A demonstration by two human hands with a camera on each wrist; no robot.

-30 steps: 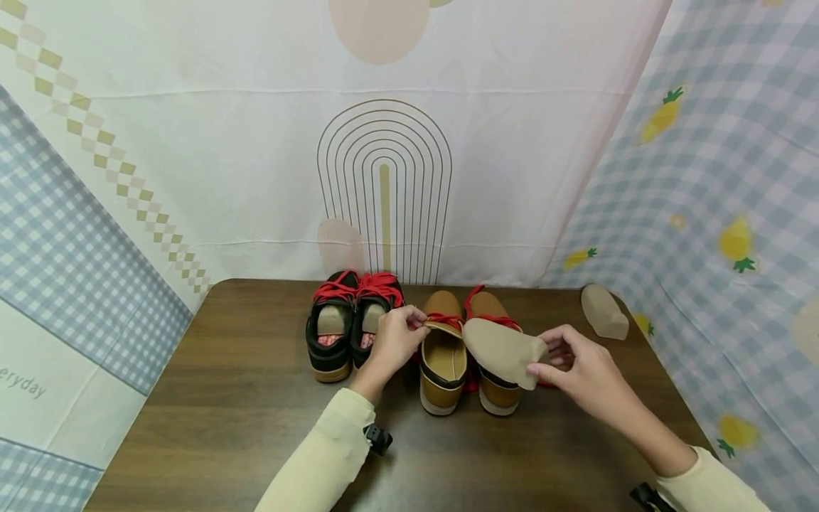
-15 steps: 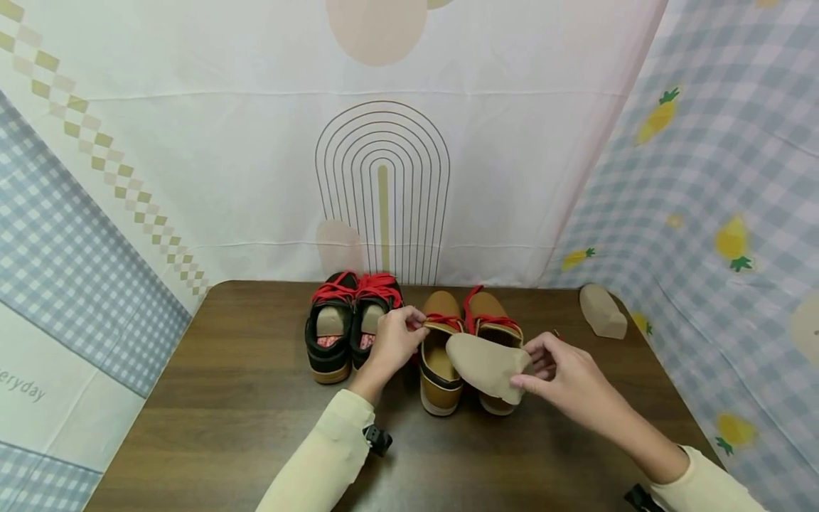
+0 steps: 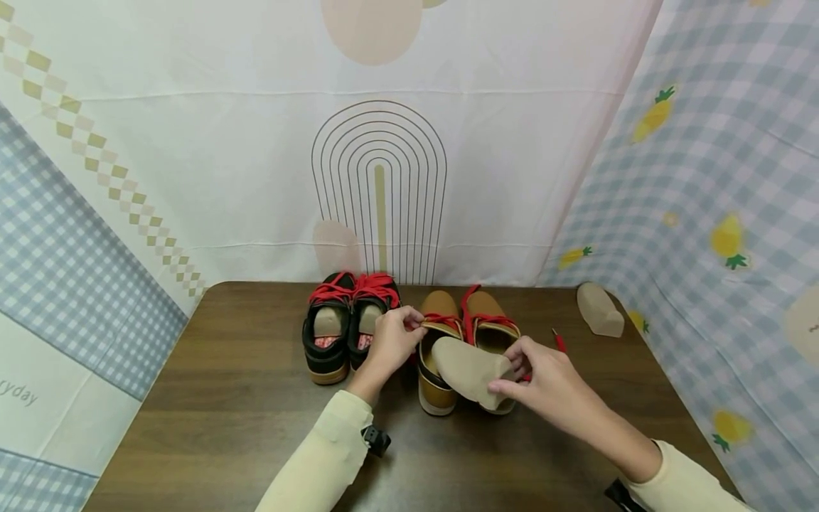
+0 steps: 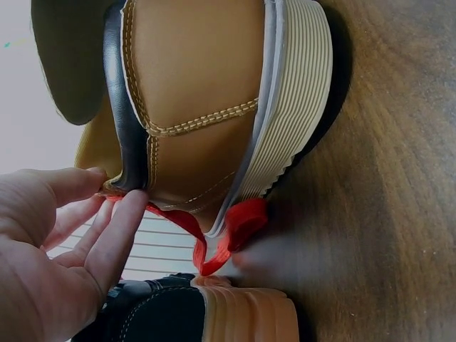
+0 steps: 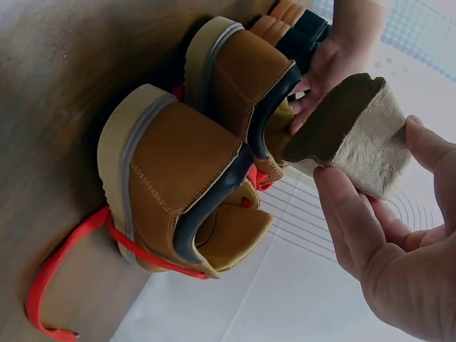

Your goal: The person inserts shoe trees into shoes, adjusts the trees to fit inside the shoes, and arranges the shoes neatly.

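Observation:
Two tan shoes with red laces stand side by side on the table, heels toward me. My left hand (image 3: pixel 392 341) pinches the lace-side edge of the left tan shoe (image 3: pixel 437 397), seen up close in the left wrist view. My right hand (image 3: pixel 553 384) holds a beige moulded-pulp shoe insert (image 3: pixel 470 370) by its heel end, thumb on one side and fingers on the other. The insert's rounded toe end points left over that shoe's opening; its hollow underside (image 5: pixel 338 117) shows in the right wrist view. Behind the insert, the right tan shoe (image 3: pixel 484 304) is partly hidden.
On the left, a pair of black shoes (image 3: pixel 328 363) with red laces has beige inserts inside. Another shoe insert (image 3: pixel 600 310) lies at the table's back right corner. A loose red lace end (image 3: pixel 559 340) lies right of the tan shoes. Fabric curtains (image 3: pixel 512 178) surround the table (image 3: pixel 243 398).
My right hand has carried the insert left and slightly down, from over the right tan shoe to the left one's opening. My left hand has kept its pinch on the shoe.

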